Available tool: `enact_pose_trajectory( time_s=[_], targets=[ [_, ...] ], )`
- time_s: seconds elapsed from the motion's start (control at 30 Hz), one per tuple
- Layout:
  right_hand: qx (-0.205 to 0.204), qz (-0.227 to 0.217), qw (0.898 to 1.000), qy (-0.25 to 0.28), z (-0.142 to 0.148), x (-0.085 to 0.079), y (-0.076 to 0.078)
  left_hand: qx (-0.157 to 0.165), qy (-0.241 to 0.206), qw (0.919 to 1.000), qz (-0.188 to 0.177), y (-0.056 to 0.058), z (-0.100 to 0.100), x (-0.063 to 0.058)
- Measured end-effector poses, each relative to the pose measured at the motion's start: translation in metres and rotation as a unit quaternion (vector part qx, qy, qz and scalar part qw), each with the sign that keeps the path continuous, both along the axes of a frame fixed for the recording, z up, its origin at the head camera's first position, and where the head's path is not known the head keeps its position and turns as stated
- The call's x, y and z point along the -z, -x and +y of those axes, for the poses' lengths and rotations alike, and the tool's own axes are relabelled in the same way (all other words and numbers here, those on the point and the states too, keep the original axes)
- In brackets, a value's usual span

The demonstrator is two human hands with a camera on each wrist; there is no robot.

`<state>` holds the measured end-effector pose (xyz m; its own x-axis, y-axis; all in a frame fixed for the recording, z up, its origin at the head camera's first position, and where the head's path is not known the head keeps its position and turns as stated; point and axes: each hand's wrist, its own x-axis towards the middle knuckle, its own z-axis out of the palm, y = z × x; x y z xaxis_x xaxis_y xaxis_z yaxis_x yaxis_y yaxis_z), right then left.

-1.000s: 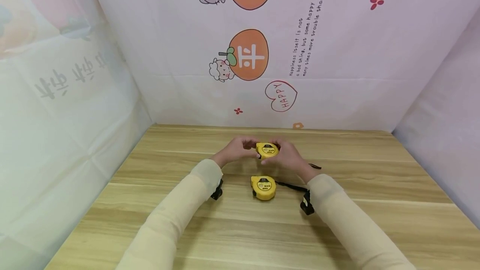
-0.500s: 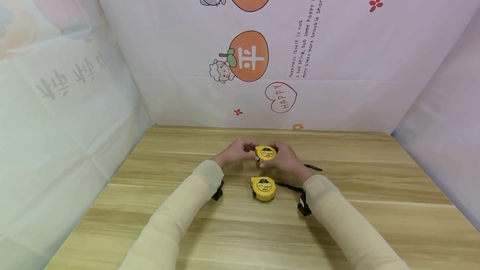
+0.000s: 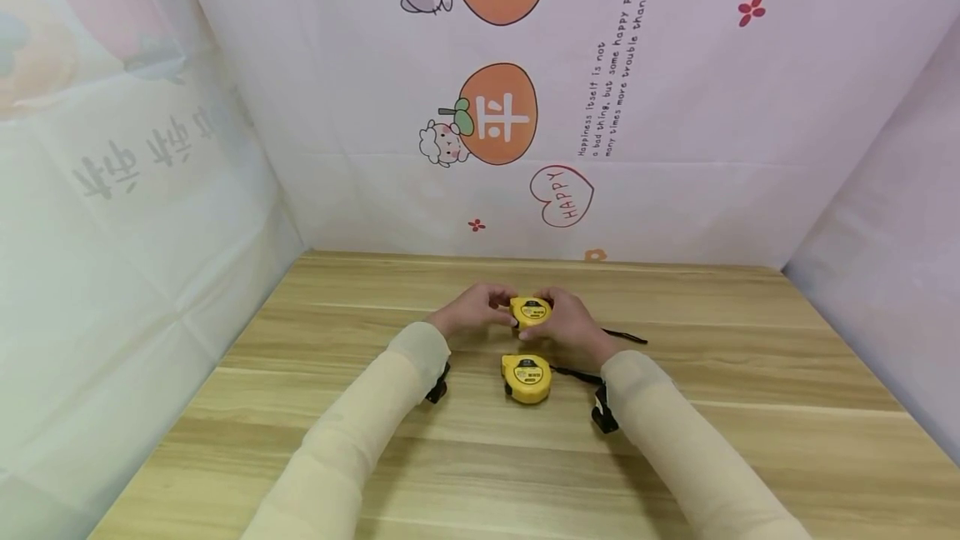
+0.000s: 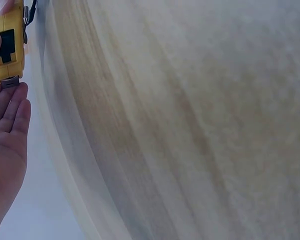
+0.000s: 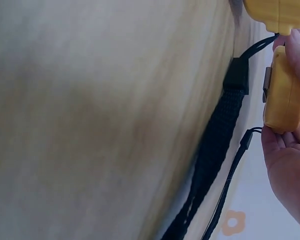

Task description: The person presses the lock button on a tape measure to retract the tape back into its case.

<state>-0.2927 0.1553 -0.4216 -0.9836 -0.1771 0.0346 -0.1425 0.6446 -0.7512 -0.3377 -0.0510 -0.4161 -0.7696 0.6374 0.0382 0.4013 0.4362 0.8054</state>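
My right hand [image 3: 572,322] grips a yellow tape measure [image 3: 532,312] by its right side, thumb at the near edge and fingers behind. From the other side, my left hand [image 3: 477,308] has its thumb and fingertips at the front end of this tape measure. In the left wrist view, the left fingertips [image 4: 21,92] lie right at the metal hook [image 4: 10,81], close under the black lock button [image 4: 6,46]. A second yellow tape measure [image 3: 527,379] lies on the table nearer to me, face up, between my forearms.
Black wrist straps trail right from both tape measures; the nearer strap [image 3: 577,373] runs toward my right wrist camera [image 3: 604,413]. The wood-grain table [image 3: 465,473] is bordered by printed white cloth walls [image 3: 360,190] at the back and sides.
Both hands have brought the held tape measure slightly down and toward me. My right forearm has shifted a little left. The second tape measure stays in its place on the table.
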Motion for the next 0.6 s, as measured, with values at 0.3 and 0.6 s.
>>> enact_pose_trajectory(
  time_s=[0.3, 0.6],
  targets=[
    [-0.001, 0.002, 1.0, 0.0, -0.003, 0.001, 0.0, 0.003, 0.007, 1.0, 0.002, 0.005, -0.002, 0.006],
    [-0.004, 0.001, 1.0, -0.002, -0.006, 0.004, 0.0, 0.009, 0.012, 0.9999, -0.008, 0.009, -0.003, 0.012]
  ],
)
